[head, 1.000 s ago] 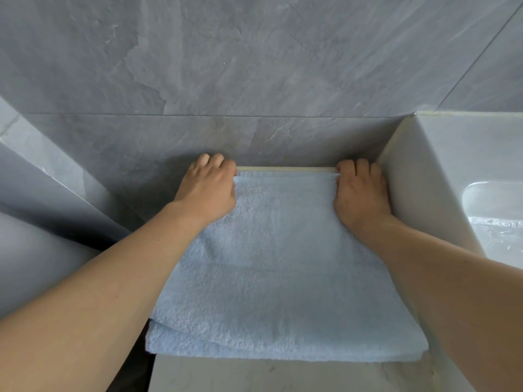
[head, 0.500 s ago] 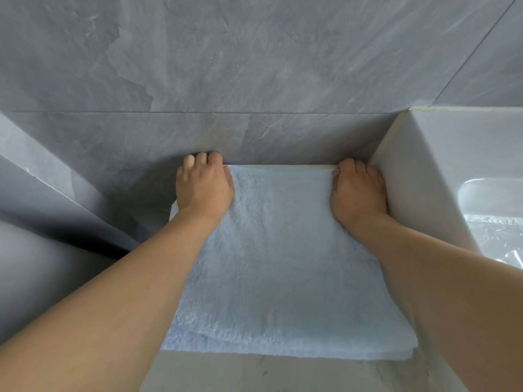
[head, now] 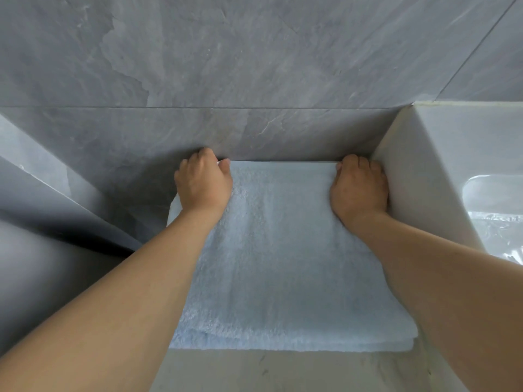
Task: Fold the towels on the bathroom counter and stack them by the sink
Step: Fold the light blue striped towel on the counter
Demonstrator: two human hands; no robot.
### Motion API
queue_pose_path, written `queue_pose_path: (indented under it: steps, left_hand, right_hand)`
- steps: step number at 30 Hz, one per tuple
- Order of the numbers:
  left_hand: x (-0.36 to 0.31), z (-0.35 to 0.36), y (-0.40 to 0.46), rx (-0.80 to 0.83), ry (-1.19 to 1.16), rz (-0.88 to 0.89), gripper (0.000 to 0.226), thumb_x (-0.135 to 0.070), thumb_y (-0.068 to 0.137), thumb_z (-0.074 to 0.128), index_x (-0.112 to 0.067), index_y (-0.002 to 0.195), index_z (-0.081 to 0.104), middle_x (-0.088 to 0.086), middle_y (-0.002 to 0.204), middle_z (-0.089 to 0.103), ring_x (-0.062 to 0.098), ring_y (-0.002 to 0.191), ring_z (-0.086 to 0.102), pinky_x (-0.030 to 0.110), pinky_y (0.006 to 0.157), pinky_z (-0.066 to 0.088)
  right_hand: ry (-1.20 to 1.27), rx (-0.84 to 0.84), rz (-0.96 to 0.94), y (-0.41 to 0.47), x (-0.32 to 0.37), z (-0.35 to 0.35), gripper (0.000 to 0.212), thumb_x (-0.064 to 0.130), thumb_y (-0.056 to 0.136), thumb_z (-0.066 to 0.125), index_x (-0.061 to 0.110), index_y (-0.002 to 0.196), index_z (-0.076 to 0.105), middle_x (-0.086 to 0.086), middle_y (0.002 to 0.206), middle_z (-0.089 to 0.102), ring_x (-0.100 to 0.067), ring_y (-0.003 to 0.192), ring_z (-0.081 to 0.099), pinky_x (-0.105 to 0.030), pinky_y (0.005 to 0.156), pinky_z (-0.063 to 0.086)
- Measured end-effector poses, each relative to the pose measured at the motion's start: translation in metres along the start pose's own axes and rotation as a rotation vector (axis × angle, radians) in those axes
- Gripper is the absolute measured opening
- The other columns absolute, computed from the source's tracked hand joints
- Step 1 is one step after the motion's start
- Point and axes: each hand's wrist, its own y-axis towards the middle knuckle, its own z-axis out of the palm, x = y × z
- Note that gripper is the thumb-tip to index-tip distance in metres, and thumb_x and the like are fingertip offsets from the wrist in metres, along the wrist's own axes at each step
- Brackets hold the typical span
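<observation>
Both hands have pushed the towel [head: 283,250] toward the wall [head: 254,80]. Left hand [head: 202,185] and right hand [head: 358,188] grip its far corners, mid-frame.

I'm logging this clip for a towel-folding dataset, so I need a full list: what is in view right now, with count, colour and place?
towel: one, light blue, folded in layers, flat on the counter, far edge against the wall
counter: one, pale stone, bare strip at the near edge
wall: grey stone tiles, behind the towel
sink block: one, white, right of the towel; basin partly in view
left hand: fingers curled over the towel's far left corner
right hand: fingers curled over the far right corner, beside the sink block
</observation>
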Motion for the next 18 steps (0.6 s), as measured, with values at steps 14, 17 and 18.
queue_pose_path:
  steps: [14, 17, 18]
  left_hand:
    - [0.001, 0.0, -0.005, -0.045, -0.086, -0.227, 0.038, -0.046, 0.09, 0.064, -0.012, 0.107, 0.061, 0.01, 0.124, 0.051, 0.034, 0.118, 0.041, 0.045, 0.095, 0.033]
    - [-0.001, -0.013, -0.005, 0.068, -0.169, -0.289, 0.041, -0.039, 0.089, 0.065, -0.014, 0.119, 0.054, 0.01, 0.135, 0.042, 0.035, 0.126, 0.036, 0.043, 0.1, 0.034]
    - [0.001, -0.021, -0.009, 0.081, -0.182, -0.292, 0.046, -0.035, 0.088, 0.066, -0.015, 0.125, 0.049, 0.01, 0.139, 0.038, 0.035, 0.128, 0.034, 0.043, 0.101, 0.034]
  right_hand:
    - [0.091, 0.079, -0.337, -0.05, 0.031, -0.048, 0.045, 0.032, 0.095, 0.039, 0.01, 0.132, 0.051, -0.015, 0.14, 0.045, -0.035, 0.127, 0.042, -0.045, 0.106, 0.029]
    - [0.125, 0.377, -0.414, -0.085, 0.04, -0.035, 0.055, 0.048, 0.102, 0.02, 0.032, 0.155, 0.015, 0.001, 0.163, 0.006, -0.02, 0.149, 0.005, -0.042, 0.121, 0.0]
    - [0.126, 0.41, -0.392, -0.089, 0.039, -0.028, 0.056, 0.052, 0.101, 0.016, 0.037, 0.155, 0.006, 0.006, 0.164, -0.004, -0.016, 0.15, -0.006, -0.042, 0.12, -0.006]
